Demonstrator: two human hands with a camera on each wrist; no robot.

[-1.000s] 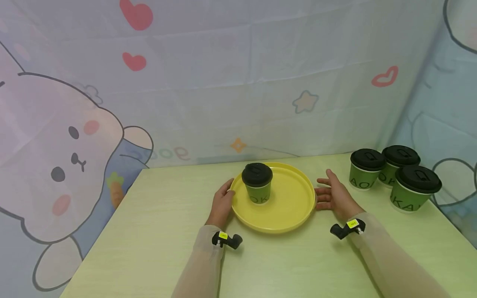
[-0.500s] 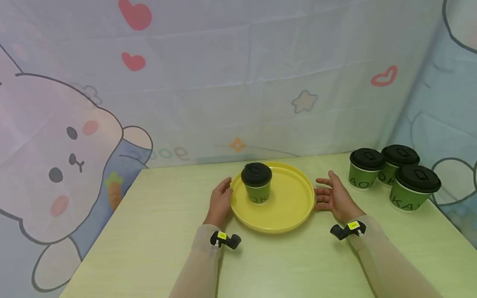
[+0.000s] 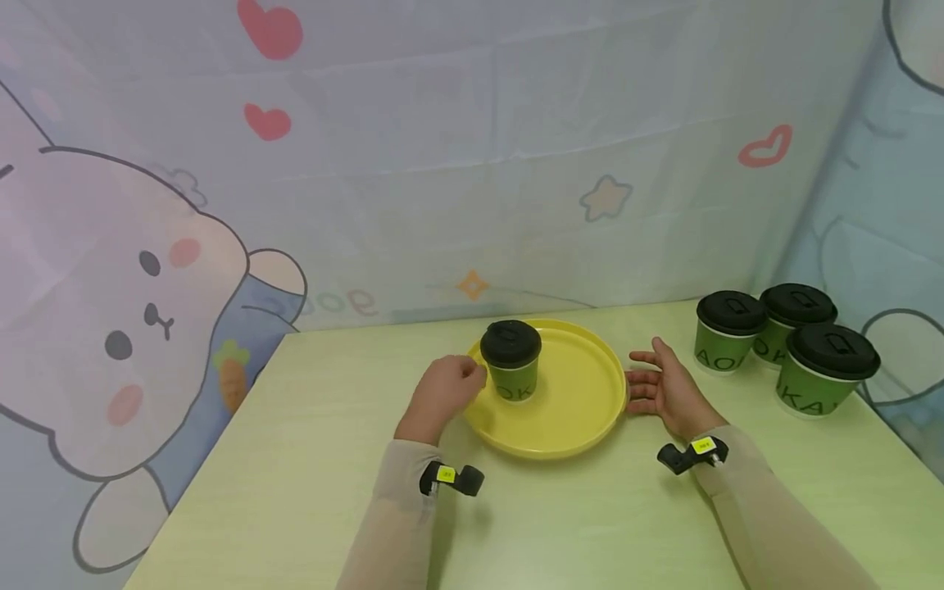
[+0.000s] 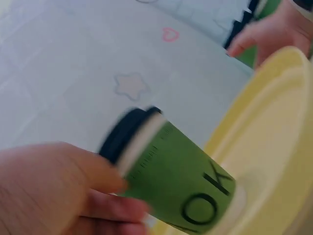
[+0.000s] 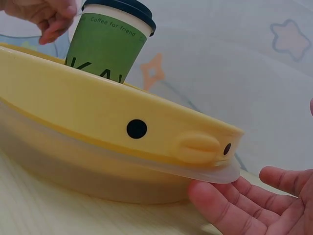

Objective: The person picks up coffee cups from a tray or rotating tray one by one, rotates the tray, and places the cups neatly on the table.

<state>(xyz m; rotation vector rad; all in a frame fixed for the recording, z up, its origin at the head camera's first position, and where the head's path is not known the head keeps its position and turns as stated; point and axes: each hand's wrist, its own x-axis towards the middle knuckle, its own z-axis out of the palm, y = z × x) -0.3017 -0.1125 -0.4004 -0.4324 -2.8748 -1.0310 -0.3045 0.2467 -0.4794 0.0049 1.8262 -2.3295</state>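
Note:
A round yellow tray [image 3: 568,418] sits on the table, a green paper cup [image 3: 514,381] with a black lid upright on its left part. My left hand [image 3: 446,389] hovers over the tray's left rim with loosely curled fingers, close beside the cup. In the left wrist view the fingers [image 4: 110,210] overlap the cup [image 4: 181,181]; contact cannot be told. In the right wrist view a gap shows between left hand [image 5: 51,17] and cup. My right hand [image 3: 674,393] lies palm up with extended fingers at the tray's right edge, fingertips [image 5: 203,196] at its underside.
Behind the right hand stand three more lidded green cups: one nearest the hand [image 3: 719,348], one at the back [image 3: 770,340] and one at the front right [image 3: 811,389]. A printed cloth [image 3: 442,164] hangs behind the table [image 3: 295,475]. The tray's side bears a duck face [image 5: 195,147].
My left hand has left the tray's left edge, moving up and right over the rim to beside the cup, its fingers curling. The right hand stays at the tray's right edge.

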